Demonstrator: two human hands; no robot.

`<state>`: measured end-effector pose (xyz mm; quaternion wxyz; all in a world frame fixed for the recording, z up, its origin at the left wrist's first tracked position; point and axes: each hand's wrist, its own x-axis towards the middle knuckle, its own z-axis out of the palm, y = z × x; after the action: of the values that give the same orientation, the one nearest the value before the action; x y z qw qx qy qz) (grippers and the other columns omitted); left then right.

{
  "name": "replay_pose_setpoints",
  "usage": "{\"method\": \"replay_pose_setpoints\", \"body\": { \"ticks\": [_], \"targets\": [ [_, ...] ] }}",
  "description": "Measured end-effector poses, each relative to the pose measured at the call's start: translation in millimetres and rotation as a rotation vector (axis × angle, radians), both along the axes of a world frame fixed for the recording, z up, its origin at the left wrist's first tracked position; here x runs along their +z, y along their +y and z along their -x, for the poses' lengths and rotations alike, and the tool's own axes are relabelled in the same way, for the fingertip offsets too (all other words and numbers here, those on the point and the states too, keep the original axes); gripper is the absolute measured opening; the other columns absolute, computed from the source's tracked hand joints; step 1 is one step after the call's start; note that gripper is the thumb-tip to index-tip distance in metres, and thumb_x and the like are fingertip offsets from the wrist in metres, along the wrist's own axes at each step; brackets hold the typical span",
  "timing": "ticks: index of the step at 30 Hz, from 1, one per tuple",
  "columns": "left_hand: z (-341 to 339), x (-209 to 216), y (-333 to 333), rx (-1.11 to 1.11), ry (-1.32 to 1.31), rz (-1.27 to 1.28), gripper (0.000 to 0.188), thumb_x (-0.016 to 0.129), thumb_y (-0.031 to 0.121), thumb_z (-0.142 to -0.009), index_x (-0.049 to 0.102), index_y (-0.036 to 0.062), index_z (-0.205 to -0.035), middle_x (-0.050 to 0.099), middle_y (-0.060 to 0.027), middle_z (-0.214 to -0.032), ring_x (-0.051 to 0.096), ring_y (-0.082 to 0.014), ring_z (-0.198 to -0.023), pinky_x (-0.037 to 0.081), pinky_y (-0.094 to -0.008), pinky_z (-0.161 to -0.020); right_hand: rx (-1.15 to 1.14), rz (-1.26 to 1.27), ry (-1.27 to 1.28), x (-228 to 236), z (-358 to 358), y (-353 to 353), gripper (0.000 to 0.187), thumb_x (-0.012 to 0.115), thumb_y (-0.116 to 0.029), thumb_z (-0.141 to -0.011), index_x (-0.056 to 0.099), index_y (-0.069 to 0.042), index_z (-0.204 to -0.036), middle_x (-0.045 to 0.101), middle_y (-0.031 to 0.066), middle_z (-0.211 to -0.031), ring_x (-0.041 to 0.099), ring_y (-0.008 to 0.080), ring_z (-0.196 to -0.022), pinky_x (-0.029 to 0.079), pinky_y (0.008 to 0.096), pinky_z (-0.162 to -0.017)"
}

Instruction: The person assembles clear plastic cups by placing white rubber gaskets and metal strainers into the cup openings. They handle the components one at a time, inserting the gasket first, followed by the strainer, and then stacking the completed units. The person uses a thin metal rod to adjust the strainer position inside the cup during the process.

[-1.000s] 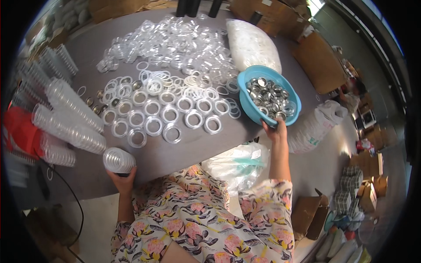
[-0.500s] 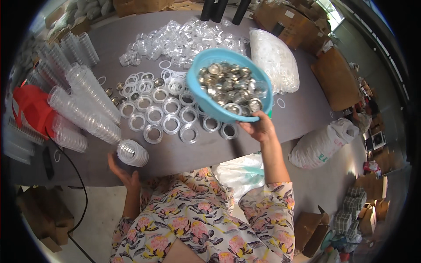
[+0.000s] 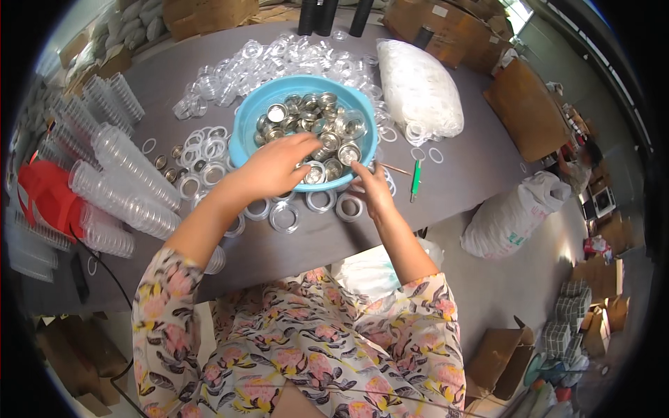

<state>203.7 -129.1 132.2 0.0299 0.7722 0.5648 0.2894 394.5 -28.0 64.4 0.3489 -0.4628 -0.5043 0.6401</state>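
Observation:
A light-blue plastic basin (image 3: 240,132) sits above the rows of clear rings, holding many small round silvery metal pieces (image 3: 306,115) and a few clear plastic ones. My left hand (image 3: 275,167) reaches over its near left side, fingers stretched among the metal pieces and thumb apart from them. At the near right rim, my right hand (image 3: 373,191) grips the basin, its thumb over the edge beside a round metal piece and its fingers partly hidden. Clear plastic rings (image 3: 284,217) lie in rows under and in front of the basin.
Stacks of clear cups (image 3: 132,167) and a red object (image 3: 49,195) stand at the left. Behind the basin spreads a heap of clear plastic pieces (image 3: 268,59), with a full plastic bag (image 3: 421,90) to its right. A green-handled tool (image 3: 416,180) lies right of the basin.
The basin has shifted left and now sits more level. My left hand has moved from the table's near edge up into the basin. The green-handled tool has come into sight.

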Motion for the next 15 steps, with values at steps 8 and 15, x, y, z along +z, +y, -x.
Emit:
{"method": "replay_pose_setpoints", "body": {
  "ticks": [8, 15],
  "targets": [
    [-19.6, -48.2, 100.5, 0.064, 0.404, 0.287, 0.008, 0.056, 0.007, -0.069, 0.06, 0.0057, -0.076, 0.059, -0.0079, -0.086, 0.055, -0.0269, -0.088, 0.041, -0.0409, -0.078, 0.202, -1.289, -0.429, 19.7, -16.3, -4.6, 0.024, 0.059, -0.016, -0.074, 0.059, -0.001, -0.092, 0.06, 0.0152, -0.092, 0.052, 0.0301, -0.1, 0.032, 0.0465, -0.095],
    [-6.9, -42.1, 79.5, 0.089, 0.538, 0.201, 0.014, 0.056, 0.005, -0.067, 0.064, 0.0112, -0.075, 0.062, -0.0056, -0.082, 0.055, -0.0213, -0.088, 0.037, -0.0371, -0.081, 0.383, -1.137, -1.094, 19.8, 35.0, 23.1, 0.022, 0.06, -0.022, -0.071, 0.063, -0.008, -0.089, 0.062, 0.0121, -0.089, 0.055, 0.0269, -0.094, 0.037, 0.0453, -0.087]
  ]
}}
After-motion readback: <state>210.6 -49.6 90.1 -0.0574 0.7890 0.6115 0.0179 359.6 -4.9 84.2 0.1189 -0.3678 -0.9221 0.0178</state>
